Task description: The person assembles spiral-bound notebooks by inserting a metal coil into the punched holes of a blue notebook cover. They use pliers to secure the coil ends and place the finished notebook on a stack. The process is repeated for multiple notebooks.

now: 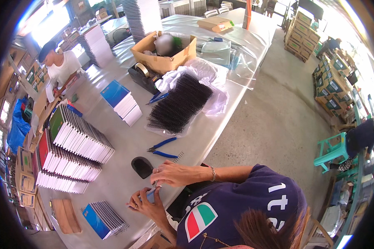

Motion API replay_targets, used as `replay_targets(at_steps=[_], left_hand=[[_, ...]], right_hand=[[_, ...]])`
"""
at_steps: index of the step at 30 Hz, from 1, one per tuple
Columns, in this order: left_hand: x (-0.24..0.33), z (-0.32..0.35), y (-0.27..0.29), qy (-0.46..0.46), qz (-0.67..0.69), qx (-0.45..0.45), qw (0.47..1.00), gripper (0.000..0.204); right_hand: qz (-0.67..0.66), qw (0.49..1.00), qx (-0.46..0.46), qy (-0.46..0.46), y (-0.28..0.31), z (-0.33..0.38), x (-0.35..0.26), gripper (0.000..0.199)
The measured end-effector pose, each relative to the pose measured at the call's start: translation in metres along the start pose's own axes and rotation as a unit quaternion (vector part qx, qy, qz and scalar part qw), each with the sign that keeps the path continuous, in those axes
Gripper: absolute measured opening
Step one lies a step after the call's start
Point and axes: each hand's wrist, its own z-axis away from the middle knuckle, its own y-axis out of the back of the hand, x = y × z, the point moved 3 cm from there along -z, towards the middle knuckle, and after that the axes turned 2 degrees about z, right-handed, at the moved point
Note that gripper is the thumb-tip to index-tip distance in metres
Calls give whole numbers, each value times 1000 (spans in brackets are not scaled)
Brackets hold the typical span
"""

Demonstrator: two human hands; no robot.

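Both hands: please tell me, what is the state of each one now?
Left hand: closed, holding a blue notebook.
Right hand: curled at its edge; cannot tell whether it grips anything.

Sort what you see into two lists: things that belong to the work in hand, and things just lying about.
Likely part of the work:
blue-covered booklet in the left hand
black coils
nearer blue-handled pliers
stacked spiral-bound notebooks

Apparently just lying about:
tape dispenser
open cardboard box
green stool
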Motion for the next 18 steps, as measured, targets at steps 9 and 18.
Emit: replay_targets(at_steps=[9,18], left_hand=[[-4,-1,2,-10,-3,-32,999,28],[-4,-5,0,8,20,-51,998,25]], right_hand=[[8,1000,-3,22,2,-1,-2,19],[-85,995,47,-17,-17,8,6,11]])
